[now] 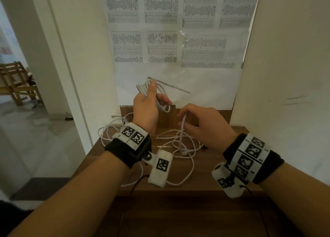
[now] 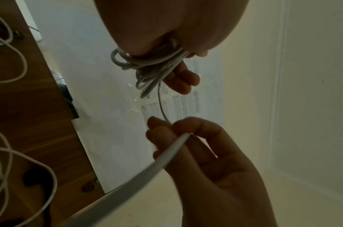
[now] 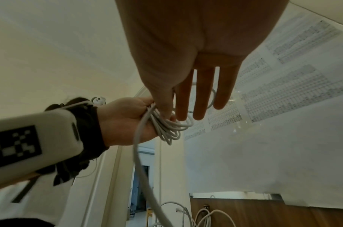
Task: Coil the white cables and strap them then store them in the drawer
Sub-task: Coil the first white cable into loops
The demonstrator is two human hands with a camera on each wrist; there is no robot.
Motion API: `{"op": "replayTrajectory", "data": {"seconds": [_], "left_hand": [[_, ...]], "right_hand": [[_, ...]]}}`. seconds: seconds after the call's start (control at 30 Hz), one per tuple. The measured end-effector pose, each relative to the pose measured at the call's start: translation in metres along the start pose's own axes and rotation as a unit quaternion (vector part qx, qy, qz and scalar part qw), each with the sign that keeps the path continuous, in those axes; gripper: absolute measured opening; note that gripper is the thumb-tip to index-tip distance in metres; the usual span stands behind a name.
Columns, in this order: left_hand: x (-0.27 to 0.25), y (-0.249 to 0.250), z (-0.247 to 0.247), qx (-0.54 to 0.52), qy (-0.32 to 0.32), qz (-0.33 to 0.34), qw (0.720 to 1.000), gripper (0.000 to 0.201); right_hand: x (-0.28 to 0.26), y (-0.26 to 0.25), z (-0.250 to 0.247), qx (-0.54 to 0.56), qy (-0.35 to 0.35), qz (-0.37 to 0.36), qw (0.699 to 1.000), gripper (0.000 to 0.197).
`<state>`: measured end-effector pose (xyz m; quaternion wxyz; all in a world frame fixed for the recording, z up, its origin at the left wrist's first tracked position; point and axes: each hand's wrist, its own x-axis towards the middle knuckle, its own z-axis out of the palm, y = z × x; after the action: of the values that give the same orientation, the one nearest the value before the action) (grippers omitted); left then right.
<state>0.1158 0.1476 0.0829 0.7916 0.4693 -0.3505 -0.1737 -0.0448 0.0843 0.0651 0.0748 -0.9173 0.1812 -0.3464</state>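
Observation:
My left hand [image 1: 145, 104] is raised above the wooden cabinet top [image 1: 214, 186] and grips a coil of white cable [image 1: 142, 86] with several loops. The coil [image 2: 147, 72] hangs under the curled fingers [image 2: 183, 81]. A free strand [image 1: 182, 133] runs from it down to the top. My right hand [image 1: 200, 122] pinches this strand [image 2: 161, 161] between thumb and forefinger [image 2: 188, 124], and its other fingers [image 3: 201, 92] are straight. In the right wrist view the coil [image 3: 166, 127] sits in the left hand [image 3: 124, 119]. More loose white cable [image 1: 180, 158] lies tangled on the top.
Another white cable tangle [image 1: 110, 128] hangs over the cabinet's left back corner. Sheets of printed tables [image 1: 160, 45] cover the wall behind. White walls close in on both sides. A wooden chair [image 1: 16, 81] stands through the doorway on the left.

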Motion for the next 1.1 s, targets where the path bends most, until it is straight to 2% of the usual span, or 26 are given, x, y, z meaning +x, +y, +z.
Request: {"op": "replayTrajectory", "data": {"seconds": [0.07, 0.13, 0.23, 0.3, 0.37, 0.43, 0.5, 0.57, 0.67, 0.77, 0.83, 0.9, 1.0, 1.1], "left_hand": [[-0.001, -0.001, 0.000, 0.001, -0.009, 0.000, 1.000, 0.059], [-0.001, -0.002, 0.000, 0.011, -0.014, 0.006, 1.000, 0.056], [0.000, -0.001, 0.001, 0.027, -0.011, 0.013, 0.999, 0.051], [-0.001, 0.001, 0.003, 0.034, -0.008, 0.033, 0.999, 0.049], [-0.004, 0.005, 0.006, 0.037, -0.005, 0.052, 0.998, 0.046], [-0.007, 0.007, 0.007, 0.049, -0.010, 0.073, 0.996, 0.047], [-0.010, 0.009, 0.008, 0.081, -0.034, 0.105, 0.991, 0.041], [-0.014, 0.008, 0.010, 0.163, -0.077, 0.142, 0.973, 0.042], [-0.015, -0.003, 0.011, 0.308, -0.162, 0.187, 0.919, 0.040], [-0.011, -0.022, 0.005, 0.436, -0.255, 0.193, 0.841, 0.036], [-0.010, -0.031, 0.000, 0.468, -0.290, 0.187, 0.813, 0.036], [-0.011, -0.032, -0.002, 0.472, -0.305, 0.183, 0.807, 0.038], [-0.015, -0.025, -0.001, 0.476, -0.325, 0.174, 0.799, 0.040], [-0.016, -0.022, -0.001, 0.471, -0.333, 0.152, 0.802, 0.044]], "right_hand": [[-0.001, 0.004, -0.001, 0.021, -0.006, 0.012, 1.000, 0.021], [-0.003, 0.008, 0.000, 0.108, -0.025, 0.071, 0.991, 0.034], [-0.003, 0.009, -0.001, 0.258, -0.026, 0.207, 0.943, 0.035], [-0.002, 0.011, -0.001, 0.277, -0.002, 0.247, 0.929, 0.038], [-0.004, 0.016, 0.000, 0.219, 0.041, 0.240, 0.945, 0.046], [-0.006, 0.024, 0.002, 0.135, 0.041, 0.226, 0.964, 0.047], [-0.007, 0.029, 0.007, 0.059, -0.026, 0.213, 0.975, 0.037], [-0.008, 0.026, 0.011, -0.007, -0.089, 0.192, 0.977, 0.027], [-0.008, 0.018, 0.008, -0.070, -0.144, 0.126, 0.979, 0.026], [-0.005, 0.017, 0.003, -0.066, -0.147, 0.077, 0.984, 0.019], [-0.005, 0.021, 0.001, -0.043, -0.151, 0.064, 0.985, 0.017], [-0.007, 0.025, -0.001, -0.010, -0.153, 0.055, 0.987, 0.014], [-0.010, 0.027, -0.004, 0.031, -0.105, 0.047, 0.993, 0.012], [-0.011, 0.025, -0.008, 0.044, -0.068, 0.040, 0.996, 0.011]]}}
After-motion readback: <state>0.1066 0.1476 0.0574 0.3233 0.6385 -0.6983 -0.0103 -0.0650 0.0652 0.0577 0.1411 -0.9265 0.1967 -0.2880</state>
